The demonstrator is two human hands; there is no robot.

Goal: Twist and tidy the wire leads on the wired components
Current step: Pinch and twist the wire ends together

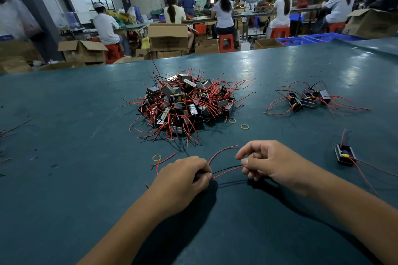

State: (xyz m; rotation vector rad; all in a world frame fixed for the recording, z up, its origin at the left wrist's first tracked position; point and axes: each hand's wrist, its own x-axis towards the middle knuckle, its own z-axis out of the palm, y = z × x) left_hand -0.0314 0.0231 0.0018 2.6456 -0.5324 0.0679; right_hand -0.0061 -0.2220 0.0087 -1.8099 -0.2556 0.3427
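- While my left hand (183,178) curls round the component, hiding it almost fully, my right hand (261,162) pinches the far ends of its red and black leads (228,170), stretched between the two grips just above the counter (64,135).
- Risk, my guess: a third red lead (219,152) arcs free above the pair; twisting now could leave it out or snag it.
- Risk: pulling too hard could strain the leads at the body; a loose pinch lets them slip and unwind.
- Leads look thin, springy, untwisted.
- Further out: one lone unit (344,155) to the right, a small group (308,99) beyond, the big tangled pile (183,103) ahead, yellow rubber bands (244,126) near it.
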